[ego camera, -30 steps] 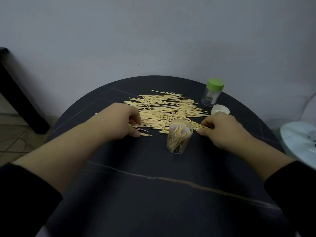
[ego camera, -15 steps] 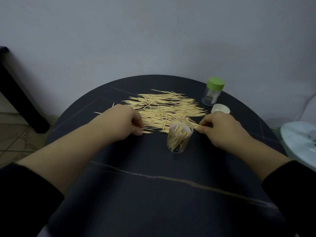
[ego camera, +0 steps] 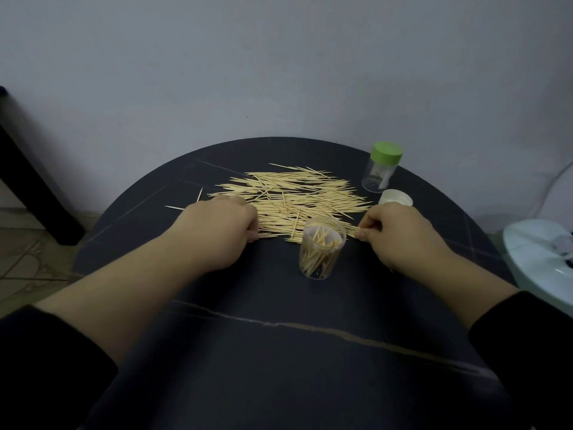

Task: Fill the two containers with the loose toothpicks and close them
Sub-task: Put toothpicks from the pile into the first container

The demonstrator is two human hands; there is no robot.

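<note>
Bench: one round dark bench with a pale vein across its near half; take 6 o'clock as the edge nearest you.
Toothpicks: one loose pile of toothpicks spread flat just past the middle, toward 12 o'clock, too many to count.
Strays: two stray toothpicks lie apart from the pile at about 10 o'clock.
Jars: two clear jars. One open jar stands upright at the middle, touching the pile's near edge and partly filled with toothpicks. One capped jar with a green lid stands at 2 o'clock.
Lids: two, the green one on its jar and one white lid lying loose just this side of the capped jar.
Left hand: your left hand sits at 9 o'clock of the open jar, its fingers curled over the pile's near-left corner; you cannot tell whether they grasp any.
Right hand: your right hand sits at 3 o'clock of the open jar, thumb and forefinger grasping the ends of toothpicks at the pile's near-right corner.
Off the bench: one pale round thing beyond the 3 o'clock edge.
</note>
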